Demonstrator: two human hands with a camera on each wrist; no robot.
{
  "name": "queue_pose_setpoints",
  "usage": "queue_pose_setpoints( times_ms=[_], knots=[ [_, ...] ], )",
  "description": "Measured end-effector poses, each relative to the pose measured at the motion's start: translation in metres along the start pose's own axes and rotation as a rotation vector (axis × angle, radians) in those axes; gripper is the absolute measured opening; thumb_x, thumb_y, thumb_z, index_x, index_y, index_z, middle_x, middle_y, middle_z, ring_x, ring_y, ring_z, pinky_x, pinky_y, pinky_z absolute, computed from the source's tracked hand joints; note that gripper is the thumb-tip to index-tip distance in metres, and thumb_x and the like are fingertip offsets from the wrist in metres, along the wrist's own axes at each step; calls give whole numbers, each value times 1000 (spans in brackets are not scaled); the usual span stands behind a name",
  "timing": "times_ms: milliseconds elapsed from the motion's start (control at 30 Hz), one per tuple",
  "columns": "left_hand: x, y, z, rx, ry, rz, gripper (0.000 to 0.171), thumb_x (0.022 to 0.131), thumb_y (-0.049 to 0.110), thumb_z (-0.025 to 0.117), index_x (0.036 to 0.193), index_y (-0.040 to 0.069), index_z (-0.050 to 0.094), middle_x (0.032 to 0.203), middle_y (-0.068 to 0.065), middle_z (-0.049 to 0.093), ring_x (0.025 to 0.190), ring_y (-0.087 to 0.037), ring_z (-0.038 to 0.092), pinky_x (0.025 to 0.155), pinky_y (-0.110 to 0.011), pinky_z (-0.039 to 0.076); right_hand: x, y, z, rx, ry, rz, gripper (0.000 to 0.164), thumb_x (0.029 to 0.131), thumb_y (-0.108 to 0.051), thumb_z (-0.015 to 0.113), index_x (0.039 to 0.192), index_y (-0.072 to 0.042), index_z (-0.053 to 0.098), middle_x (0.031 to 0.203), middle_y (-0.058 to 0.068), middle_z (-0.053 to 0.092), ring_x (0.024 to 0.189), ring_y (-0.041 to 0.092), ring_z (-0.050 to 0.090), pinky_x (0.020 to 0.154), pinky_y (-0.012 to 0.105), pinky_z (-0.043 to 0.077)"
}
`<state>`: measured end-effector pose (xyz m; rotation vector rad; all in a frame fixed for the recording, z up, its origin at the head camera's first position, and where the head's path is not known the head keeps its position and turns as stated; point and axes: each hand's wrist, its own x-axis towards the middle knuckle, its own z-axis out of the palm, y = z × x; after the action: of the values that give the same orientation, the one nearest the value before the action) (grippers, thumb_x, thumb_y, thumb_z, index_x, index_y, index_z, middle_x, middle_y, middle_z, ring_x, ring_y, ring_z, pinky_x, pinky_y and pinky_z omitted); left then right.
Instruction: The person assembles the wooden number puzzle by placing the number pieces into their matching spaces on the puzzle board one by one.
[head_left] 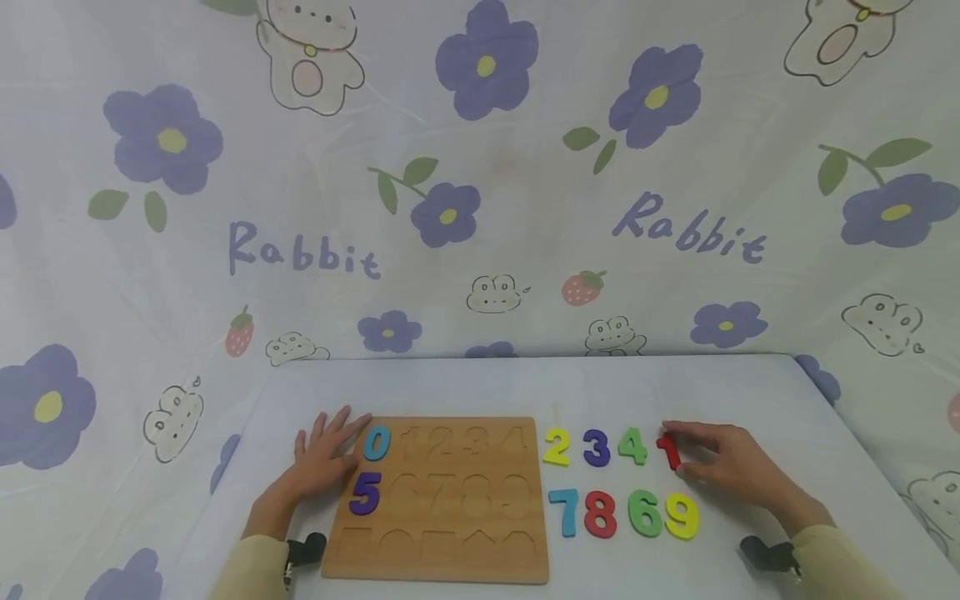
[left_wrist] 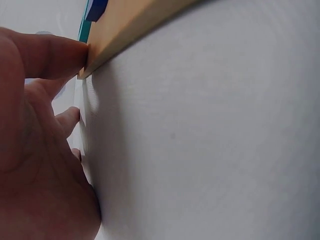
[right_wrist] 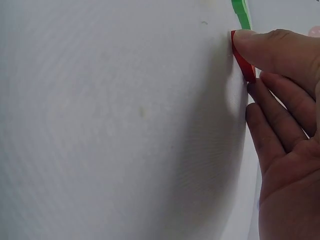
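Note:
My right hand (head_left: 731, 462) pinches a red number 1 (head_left: 668, 451) between thumb and fingers at the right end of the upper row of loose numbers. In the right wrist view, the red number 1 (right_wrist: 243, 61) stands by the thumb tip, close to the white table. A wooden number board (head_left: 442, 567) lies at centre left, with a blue 0 (head_left: 377, 442) and a purple 5 (head_left: 365, 493) on its left side. My left hand (head_left: 322, 457) rests with spread fingers at the board's upper left edge. Its thumb (left_wrist: 60, 54) touches the board's side in the left wrist view.
Right of the board lie a yellow 2 (head_left: 557, 447), purple 3 (head_left: 597, 448) and green 4 (head_left: 633, 447). Below them are a blue 7 (head_left: 567, 512), red 8 (head_left: 600, 514), green 6 (head_left: 645, 512) and yellow 9 (head_left: 682, 517). A patterned cloth (head_left: 495, 150) hangs behind the table.

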<state>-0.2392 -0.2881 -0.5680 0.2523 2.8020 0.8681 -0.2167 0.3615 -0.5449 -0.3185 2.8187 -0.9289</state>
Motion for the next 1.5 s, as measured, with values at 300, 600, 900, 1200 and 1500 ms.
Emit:
queue_pose_setpoints(
  times_ms=[300, 600, 900, 1200, 1500],
  knots=[
    [2, -10, 7, -12, 51, 26, 74, 96, 17, 59, 169, 21, 45, 181, -27, 17, 165, -62, -7, 123, -83, -16, -5, -5, -2, -37, 77, -1, 67, 89, -24, 92, 150, -10, 68, 148, 16, 71, 143, 49, 59, 111, 70, 52],
    [0, -10, 6, -11, 57, 25, 73, 96, 16, 58, 168, 20, 45, 181, -27, 17, 165, -61, -7, 123, -83, -16, -28, -63, -2, 5, 273, -92, 66, 90, -27, 91, 150, -13, 68, 146, 13, 73, 142, 45, 63, 110, 64, 51],
    [-2, -8, 10, -13, 50, 17, 74, 96, 16, 58, 169, 19, 45, 181, -26, 17, 165, -60, -6, 124, -82, -15, -34, -119, 5, 34, 327, -149, 64, 90, -25, 92, 149, -15, 69, 144, 11, 74, 139, 43, 66, 107, 64, 55],
    [4, -13, 11, -2, 54, 19, 74, 97, 16, 56, 169, 20, 43, 182, -26, 17, 165, -60, -7, 124, -81, -16, -24, -156, 6, 46, 359, -241, 62, 89, -22, 92, 147, -15, 71, 142, 8, 76, 137, 39, 69, 106, 62, 56],
    [6, -11, 13, 6, 64, 28, 74, 96, 17, 57, 168, 20, 45, 181, -26, 18, 165, -61, -5, 123, -83, -15, -6, -182, 13, 132, 348, -299, 62, 91, -23, 91, 149, -18, 69, 145, 5, 74, 137, 35, 69, 109, 58, 57]
  ],
)
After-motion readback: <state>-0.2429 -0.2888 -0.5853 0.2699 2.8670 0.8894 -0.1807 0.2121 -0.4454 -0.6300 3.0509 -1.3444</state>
